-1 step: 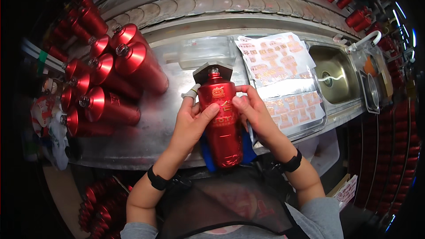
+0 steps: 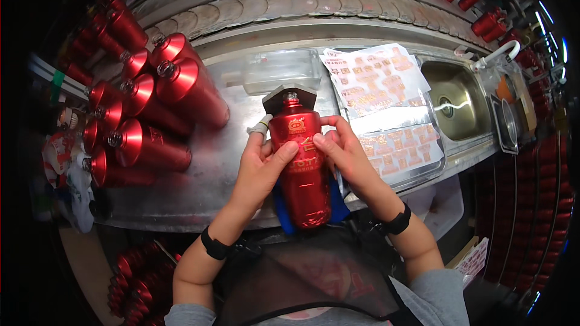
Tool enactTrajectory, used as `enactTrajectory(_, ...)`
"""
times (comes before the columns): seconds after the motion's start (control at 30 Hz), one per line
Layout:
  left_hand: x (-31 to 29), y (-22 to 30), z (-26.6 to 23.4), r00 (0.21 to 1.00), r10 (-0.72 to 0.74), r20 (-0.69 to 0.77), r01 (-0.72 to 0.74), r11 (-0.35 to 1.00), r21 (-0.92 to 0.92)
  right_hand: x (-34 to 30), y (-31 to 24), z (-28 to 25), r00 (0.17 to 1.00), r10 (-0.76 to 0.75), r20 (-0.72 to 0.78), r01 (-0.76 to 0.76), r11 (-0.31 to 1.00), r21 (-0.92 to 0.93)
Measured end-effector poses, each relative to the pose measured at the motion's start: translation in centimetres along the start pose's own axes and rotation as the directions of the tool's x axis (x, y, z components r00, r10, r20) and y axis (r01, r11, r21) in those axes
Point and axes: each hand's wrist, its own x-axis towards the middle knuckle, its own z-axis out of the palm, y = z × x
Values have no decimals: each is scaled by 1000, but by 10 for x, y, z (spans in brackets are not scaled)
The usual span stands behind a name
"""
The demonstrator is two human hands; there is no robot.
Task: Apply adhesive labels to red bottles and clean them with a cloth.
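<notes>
Red bottle (image 2: 307, 199): glossy metallic red, narrowing toward the base, held by both hands' fingers (image 2: 283, 156).
Front: turned up at me, gold emblem (image 2: 296, 124) above partly covered gold lettering.
Neck (image 2: 292, 99): glass, pointing away from the wearer.
Place: table's (image 2: 211, 196) near edge.

open worktop (image 2: 212, 172) left of the held bottle (image 2: 307, 196), clustered red bottles (image 2: 142, 95) blocking farther left, sticker sheets (image 2: 380, 81) at right
</notes>
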Motion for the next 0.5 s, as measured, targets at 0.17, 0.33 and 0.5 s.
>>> enactTrajectory(0.17, 3, 0, 1, 1000, 22, -5, -22, 1000, 22, -3, -4, -4, 1000, -12, 8, 11, 999, 43)
enactTrajectory(0.33, 3, 4, 11, 997, 38, -70, -30, 993, 110, -6, -4, -5, 996, 59, 66, -65, 993, 100)
enactTrajectory(0.5, 4, -1, 12, 996, 62, -67, -48, 978, 203, -16, 8, 3, 997, -73, 33, 73, 997, 16)
